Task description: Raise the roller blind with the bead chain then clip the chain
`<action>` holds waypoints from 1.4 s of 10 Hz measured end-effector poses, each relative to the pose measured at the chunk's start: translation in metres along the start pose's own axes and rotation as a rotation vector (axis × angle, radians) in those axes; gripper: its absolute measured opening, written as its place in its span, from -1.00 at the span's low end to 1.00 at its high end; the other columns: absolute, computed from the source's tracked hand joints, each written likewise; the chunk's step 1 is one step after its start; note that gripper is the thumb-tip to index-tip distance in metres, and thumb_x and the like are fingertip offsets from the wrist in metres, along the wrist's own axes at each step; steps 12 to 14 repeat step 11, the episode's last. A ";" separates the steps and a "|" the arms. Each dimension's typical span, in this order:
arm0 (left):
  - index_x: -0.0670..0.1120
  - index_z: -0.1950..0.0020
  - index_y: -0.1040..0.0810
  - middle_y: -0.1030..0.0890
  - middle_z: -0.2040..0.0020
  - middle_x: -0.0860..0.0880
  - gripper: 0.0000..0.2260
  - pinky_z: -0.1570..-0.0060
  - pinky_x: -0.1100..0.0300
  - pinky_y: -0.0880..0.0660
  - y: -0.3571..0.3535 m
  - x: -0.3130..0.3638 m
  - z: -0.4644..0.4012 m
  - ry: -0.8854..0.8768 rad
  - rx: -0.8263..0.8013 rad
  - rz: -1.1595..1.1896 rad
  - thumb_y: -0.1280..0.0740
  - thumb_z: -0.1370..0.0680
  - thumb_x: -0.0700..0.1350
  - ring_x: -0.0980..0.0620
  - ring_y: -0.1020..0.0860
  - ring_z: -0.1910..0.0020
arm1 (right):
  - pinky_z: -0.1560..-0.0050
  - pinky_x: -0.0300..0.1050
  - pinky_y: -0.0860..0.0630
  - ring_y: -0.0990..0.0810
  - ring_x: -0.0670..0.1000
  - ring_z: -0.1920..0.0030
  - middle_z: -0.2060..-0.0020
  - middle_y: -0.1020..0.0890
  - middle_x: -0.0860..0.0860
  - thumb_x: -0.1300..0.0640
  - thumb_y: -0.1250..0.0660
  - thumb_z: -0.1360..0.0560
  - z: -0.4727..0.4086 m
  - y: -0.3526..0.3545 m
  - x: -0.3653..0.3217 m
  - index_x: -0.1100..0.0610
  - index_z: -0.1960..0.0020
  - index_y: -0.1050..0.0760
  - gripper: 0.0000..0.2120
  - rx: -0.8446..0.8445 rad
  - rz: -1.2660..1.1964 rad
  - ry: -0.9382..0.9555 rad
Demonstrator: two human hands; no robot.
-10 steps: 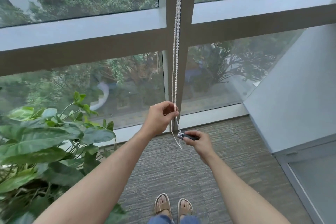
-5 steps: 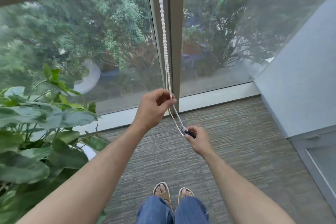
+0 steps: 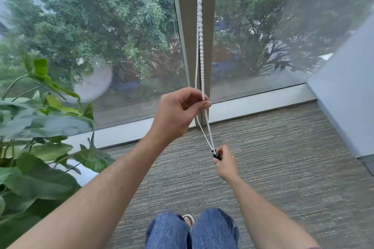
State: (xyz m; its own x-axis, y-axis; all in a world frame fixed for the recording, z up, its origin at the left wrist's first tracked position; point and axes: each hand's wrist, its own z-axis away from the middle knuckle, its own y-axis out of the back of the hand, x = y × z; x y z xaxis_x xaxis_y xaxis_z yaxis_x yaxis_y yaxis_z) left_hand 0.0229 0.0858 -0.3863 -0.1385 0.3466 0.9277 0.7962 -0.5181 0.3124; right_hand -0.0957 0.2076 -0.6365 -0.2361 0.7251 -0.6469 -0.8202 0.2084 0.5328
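Observation:
A white bead chain (image 3: 199,26) hangs down in front of the brown window post (image 3: 187,26) between two panes. My left hand (image 3: 180,113) pinches one strand of the chain between thumb and forefinger, just above the sill. Lower and to the right, my right hand (image 3: 225,164) grips a small dark clip (image 3: 215,152) at the bottom of the chain loop, over the carpet. Both strands run slanted from my left hand down to the clip. The roller blind itself is out of view above.
A large leafy plant (image 3: 36,137) fills the left side, close to my left arm. A pale wall (image 3: 348,97) closes the right side. Grey carpet (image 3: 283,157) lies below, and my knees in jeans (image 3: 192,230) show at the bottom.
The view has tilted down and drawn closer to the window. My right hand has dropped lower with the clip, stretching the chain loop. My knees have bent into view.

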 end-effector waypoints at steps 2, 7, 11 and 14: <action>-0.03 0.12 -0.67 -0.71 0.23 0.02 -0.92 0.15 0.07 -0.62 -0.015 -0.035 0.000 -0.022 -0.014 -0.002 -0.51 -0.44 -0.17 0.09 -0.64 0.27 | 0.02 -0.12 -0.44 -0.53 0.03 -0.02 -0.06 -0.57 0.07 0.25 -0.39 -0.52 -0.034 -0.033 0.023 0.03 -0.06 -0.38 -0.75 -0.004 -0.007 -0.026; -0.07 0.10 -0.67 -0.70 0.21 0.08 -0.94 0.16 0.33 -0.56 -0.020 -0.036 0.008 0.022 -0.022 -0.180 -0.50 -0.46 -0.17 0.15 -0.66 0.21 | -0.30 -0.01 -0.49 -0.52 -0.02 -0.25 -0.30 -0.53 0.00 0.22 -0.36 -0.53 -0.014 -0.001 -0.021 0.04 -0.32 -0.40 -0.62 0.017 -0.031 0.097; -0.05 -0.43 -0.43 -0.51 -0.39 -0.03 -0.51 -0.38 0.19 -0.28 0.034 0.079 -0.023 0.113 0.010 -0.407 -0.42 -0.52 -0.04 0.04 -0.43 -0.38 | -0.40 0.10 -0.36 -0.36 0.14 -0.47 -0.47 -0.40 0.14 -0.08 -0.18 -0.63 0.104 0.163 -0.219 0.19 -0.52 -0.25 -0.45 0.491 0.246 0.860; -0.05 -0.43 -0.43 -0.51 -0.39 -0.03 -0.51 -0.38 0.19 -0.28 0.034 0.079 -0.023 0.113 0.010 -0.407 -0.42 -0.52 -0.04 0.04 -0.43 -0.38 | -0.40 0.10 -0.36 -0.36 0.14 -0.47 -0.47 -0.40 0.14 -0.08 -0.18 -0.63 0.104 0.163 -0.219 0.19 -0.52 -0.25 -0.45 0.491 0.246 0.860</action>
